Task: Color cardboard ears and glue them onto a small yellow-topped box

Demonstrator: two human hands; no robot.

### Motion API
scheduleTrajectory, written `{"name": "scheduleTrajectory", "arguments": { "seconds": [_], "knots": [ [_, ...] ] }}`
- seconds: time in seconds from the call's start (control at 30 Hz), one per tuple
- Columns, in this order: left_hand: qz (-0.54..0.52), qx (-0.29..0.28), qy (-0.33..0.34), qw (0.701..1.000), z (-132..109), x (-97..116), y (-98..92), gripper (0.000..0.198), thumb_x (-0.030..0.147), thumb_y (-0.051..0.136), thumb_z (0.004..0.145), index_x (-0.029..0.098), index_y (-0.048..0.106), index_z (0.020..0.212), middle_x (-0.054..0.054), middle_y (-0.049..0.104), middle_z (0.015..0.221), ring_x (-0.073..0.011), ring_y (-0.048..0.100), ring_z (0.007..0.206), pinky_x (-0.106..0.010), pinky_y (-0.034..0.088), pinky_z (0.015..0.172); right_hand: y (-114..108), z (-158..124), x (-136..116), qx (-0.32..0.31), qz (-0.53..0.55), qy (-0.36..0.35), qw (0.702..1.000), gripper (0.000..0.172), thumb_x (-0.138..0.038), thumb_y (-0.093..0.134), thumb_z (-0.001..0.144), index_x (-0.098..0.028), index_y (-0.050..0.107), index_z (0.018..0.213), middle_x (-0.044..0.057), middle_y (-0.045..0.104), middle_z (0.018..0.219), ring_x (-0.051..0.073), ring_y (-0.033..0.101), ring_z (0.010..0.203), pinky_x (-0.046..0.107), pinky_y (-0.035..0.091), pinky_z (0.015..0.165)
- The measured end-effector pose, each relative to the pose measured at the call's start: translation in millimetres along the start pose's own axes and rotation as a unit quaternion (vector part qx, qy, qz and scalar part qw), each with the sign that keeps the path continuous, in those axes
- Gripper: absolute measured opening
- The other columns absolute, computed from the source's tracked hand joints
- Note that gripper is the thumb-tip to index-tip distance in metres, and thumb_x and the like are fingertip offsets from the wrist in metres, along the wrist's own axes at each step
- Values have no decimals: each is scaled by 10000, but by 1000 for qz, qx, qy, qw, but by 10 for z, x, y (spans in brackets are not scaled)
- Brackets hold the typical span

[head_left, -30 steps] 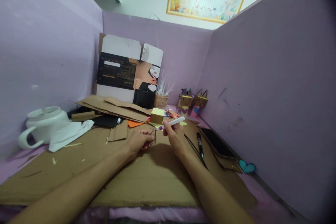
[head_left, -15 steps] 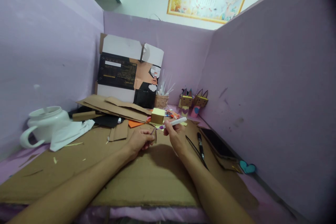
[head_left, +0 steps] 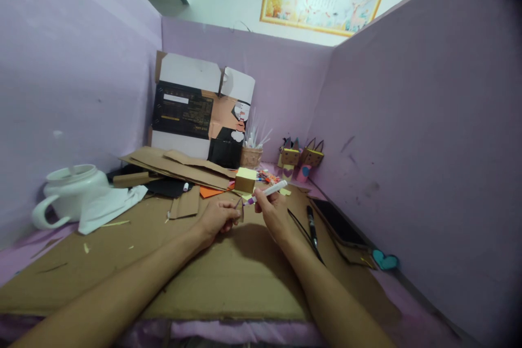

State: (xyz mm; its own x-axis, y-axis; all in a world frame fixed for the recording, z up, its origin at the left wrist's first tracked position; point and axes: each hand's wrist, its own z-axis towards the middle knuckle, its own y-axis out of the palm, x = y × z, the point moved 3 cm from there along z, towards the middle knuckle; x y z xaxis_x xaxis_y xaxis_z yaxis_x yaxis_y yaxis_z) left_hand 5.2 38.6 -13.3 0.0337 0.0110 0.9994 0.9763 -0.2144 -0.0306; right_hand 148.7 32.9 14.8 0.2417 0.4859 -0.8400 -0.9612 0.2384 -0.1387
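My right hand (head_left: 272, 211) is closed round a white marker with a purple tip (head_left: 267, 191), the tip pointing left at a small brown cardboard piece (head_left: 238, 210). My left hand (head_left: 216, 218) pinches that piece and holds it upright above the large cardboard sheet (head_left: 196, 277) covering the desk. The two hands almost touch at the middle of the sheet.
A white jug (head_left: 65, 193) and crumpled white paper (head_left: 106, 204) lie at the left. Stacked cardboard (head_left: 179, 168), a printed box (head_left: 196, 111), a pen cup (head_left: 250, 156) and small cardboard figures (head_left: 302, 160) stand at the back. A black pen (head_left: 311, 225) and dark phone (head_left: 336, 222) lie at the right.
Almost nothing differs: the marker in my right hand has tilted slightly, with its tip still at the small piece. The view has shifted a little.
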Motion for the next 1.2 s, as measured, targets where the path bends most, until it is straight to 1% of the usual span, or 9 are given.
{"name": "scheduleTrajectory", "arguments": {
  "seconds": [0.23, 0.43, 0.63, 0.9, 1.07, 1.2],
  "knots": [
    [-10, 0, 1, 1000, 5, 1, -4, 144, 261, 597, 552, 145, 514, 539, 47, 499, 421, -35, 338, 307, -181, 181, 342, 14, 7, 32, 8, 43, -14, 999, 279, -385, 537, 779, -160, 584, 621, -23, 511, 463, 116, 479, 443, 227, 376, 465],
    [-22, 6, 5, 1000, -6, 17, -7, 135, 251, 600, 565, 143, 522, 541, 52, 489, 415, -31, 331, 303, -182, 188, 341, 21, 1, 39, -9, 20, 0, 1000, 279, -379, 542, 776, -159, 579, 608, -18, 512, 451, 115, 473, 430, 227, 372, 458],
    [-19, 7, 10, 1000, 3, 30, -15, 149, 255, 602, 562, 147, 509, 517, 50, 490, 416, -32, 334, 302, -186, 184, 341, 18, -11, 15, -11, 1, -17, 1000, 329, -358, 524, 789, -172, 544, 518, -23, 485, 418, 117, 472, 423, 229, 375, 467],
    [-26, 9, 16, 999, 20, 24, -26, 141, 249, 595, 562, 149, 509, 512, 52, 484, 410, -29, 321, 297, -189, 170, 336, 25, -23, 40, -25, -14, -7, 1000, 349, -351, 517, 785, -172, 526, 486, -23, 481, 402, 116, 473, 410, 229, 365, 464],
    [-30, 13, 22, 999, 30, 19, -36, 133, 256, 600, 556, 148, 526, 530, 53, 487, 413, -32, 325, 297, -188, 181, 336, 26, -22, 63, -21, -12, -6, 1000, 305, -365, 519, 785, -157, 579, 571, -30, 485, 405, 113, 469, 404, 229, 375, 471],
    [-27, 20, 27, 999, 34, 27, -46, 123, 245, 597, 562, 147, 529, 532, 50, 496, 416, -37, 337, 303, -188, 194, 338, 37, -21, 88, -28, 1, -1, 1000, 293, -363, 522, 781, -157, 576, 579, -33, 476, 404, 110, 457, 397, 222, 358, 450]
  ]
}}
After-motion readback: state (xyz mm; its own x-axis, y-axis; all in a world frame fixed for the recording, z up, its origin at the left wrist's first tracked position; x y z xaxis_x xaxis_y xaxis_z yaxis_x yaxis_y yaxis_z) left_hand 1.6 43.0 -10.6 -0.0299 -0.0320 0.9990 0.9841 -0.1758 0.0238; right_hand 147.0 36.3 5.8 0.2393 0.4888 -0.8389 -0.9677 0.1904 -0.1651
